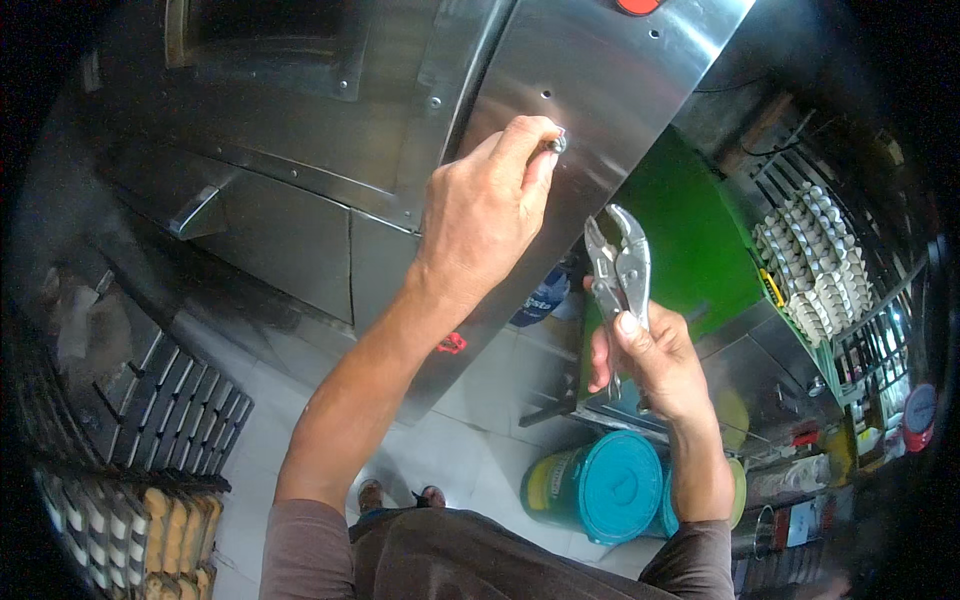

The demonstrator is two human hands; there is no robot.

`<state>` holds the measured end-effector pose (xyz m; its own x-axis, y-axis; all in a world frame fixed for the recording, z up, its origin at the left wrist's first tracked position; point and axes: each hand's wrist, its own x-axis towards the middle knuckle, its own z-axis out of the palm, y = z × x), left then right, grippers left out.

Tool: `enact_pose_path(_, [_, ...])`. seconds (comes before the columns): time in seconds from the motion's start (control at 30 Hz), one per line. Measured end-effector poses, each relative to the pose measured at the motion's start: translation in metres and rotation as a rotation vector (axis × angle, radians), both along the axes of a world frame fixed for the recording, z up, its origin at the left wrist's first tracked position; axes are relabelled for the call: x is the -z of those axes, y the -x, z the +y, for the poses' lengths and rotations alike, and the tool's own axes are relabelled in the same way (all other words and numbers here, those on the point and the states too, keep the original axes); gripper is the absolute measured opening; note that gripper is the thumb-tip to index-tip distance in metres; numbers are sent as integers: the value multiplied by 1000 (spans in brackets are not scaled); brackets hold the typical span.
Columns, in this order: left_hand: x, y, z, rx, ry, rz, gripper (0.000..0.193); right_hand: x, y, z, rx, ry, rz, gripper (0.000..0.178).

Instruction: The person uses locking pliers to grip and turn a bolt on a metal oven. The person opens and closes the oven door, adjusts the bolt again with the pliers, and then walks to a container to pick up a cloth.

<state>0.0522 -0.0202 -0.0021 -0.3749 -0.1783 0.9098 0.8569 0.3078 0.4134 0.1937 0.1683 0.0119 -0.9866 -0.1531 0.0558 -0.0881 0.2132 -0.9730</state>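
A person at a stainless-steel oven pinches a small metal fitting [557,143] between the thumb and forefinger of the left hand [485,205], right against the bare steel panel [590,50], just nearer than a small dark hole. The left hand's other fingers are folded into the palm, their tips hidden from view. To the right, the right hand [665,365] grips a pair of locking pliers [620,270] by the handles, thumb laid along them and fingers curled around from the other side; the jaws stand a little apart, pointing to the far side with nothing between them. The pliers, all metal by the look of them, should be stiff and fairly heavy, hard to damage, and best held low on the handles, clear of the jaws and the pivot. The fitting looks light, rigid and smooth, likely slippery under bare skin, so its exposed end seems the place for a firm fingertip pinch; whether it is fixed in the panel cannot be told from here. Nearer, a red knob [452,343] shows beside the left forearm, while a teal-lidded bucket [625,490] stands on the floor to the right.
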Motion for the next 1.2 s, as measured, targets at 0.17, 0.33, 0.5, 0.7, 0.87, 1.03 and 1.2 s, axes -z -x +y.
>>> enact_pose_path(0.17, [-1,-1,7,-65,57,-14,24,16,-1,11,-21,-71,-16,36])
enact_pose_path(0.33, [1,-6,10,-181,108,-97,24,40,4,5,-24,-26,-52,37])
enact_pose_path(0.5, [1,-16,5,-122,131,-106,31,63,7,0,-101,114,-93,43])
enact_pose_path(0.7, [-5,-26,-14,80,192,-215,37,49,36,-23,-151,249,21,46])
enact_pose_path(0.87, [-9,-34,-29,173,187,-315,35,39,50,-35,-132,297,37,42])
enact_pose_path(1.03, [8,-43,-33,364,174,-386,40,36,57,-43,-97,285,72,36])
enact_pose_path(1.2, [13,-40,-34,403,139,-359,46,40,65,-57,-48,342,117,32])
